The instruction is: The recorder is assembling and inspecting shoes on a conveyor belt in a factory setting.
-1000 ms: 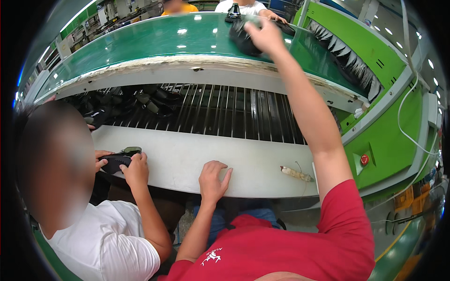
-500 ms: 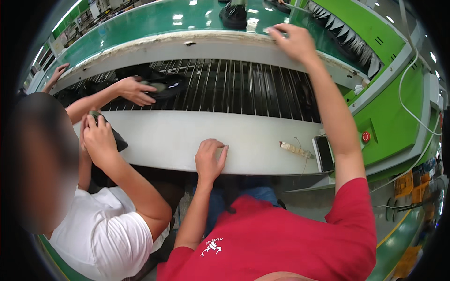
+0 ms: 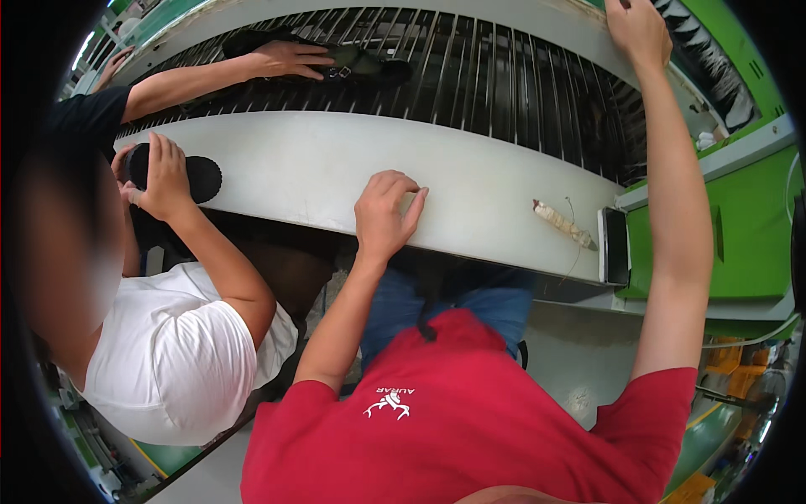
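Left hand [image 3: 388, 214] was seen half-curled, empty; hold of right hand [image 3: 640, 34] could not be told; slender cream-wrapped tool [image 3: 560, 222] was judged light, stiff, best gripped mid-wrapping.

White ledge [image 3: 480, 178] open mid-length, wrapped tool [image 3: 561, 223] blocking toward right

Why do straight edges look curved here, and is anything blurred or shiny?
The head view is a wide fisheye, so the white bench bows and the corners go black; in that same head view, the neighbour's face is a smeared blur, while the left hand looks fairly sharp; also in the head view, thin glints streak the metal rods.
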A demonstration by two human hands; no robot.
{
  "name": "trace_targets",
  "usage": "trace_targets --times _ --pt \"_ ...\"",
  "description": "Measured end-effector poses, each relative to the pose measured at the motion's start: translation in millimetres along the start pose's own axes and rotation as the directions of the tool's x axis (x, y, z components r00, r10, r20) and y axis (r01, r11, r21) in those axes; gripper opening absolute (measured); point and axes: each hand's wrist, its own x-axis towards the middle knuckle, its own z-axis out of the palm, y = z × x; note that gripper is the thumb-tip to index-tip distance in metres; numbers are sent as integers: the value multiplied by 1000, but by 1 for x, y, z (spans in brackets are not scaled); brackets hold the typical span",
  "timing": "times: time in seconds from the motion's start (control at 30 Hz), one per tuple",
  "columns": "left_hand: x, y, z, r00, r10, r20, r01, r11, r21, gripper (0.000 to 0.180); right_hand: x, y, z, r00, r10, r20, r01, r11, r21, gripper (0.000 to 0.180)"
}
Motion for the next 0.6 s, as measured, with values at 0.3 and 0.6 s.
trace_targets --times 0.3,0.6 --pt "3 6 4 999 6 54 -13 992 122 11 3 3 1 999 13 37 -15 999 52 50" --pt "111 -60 10 963 85 257 -169 931 324 52 1 11 -4 1000 1 24 -4 993 122 47"
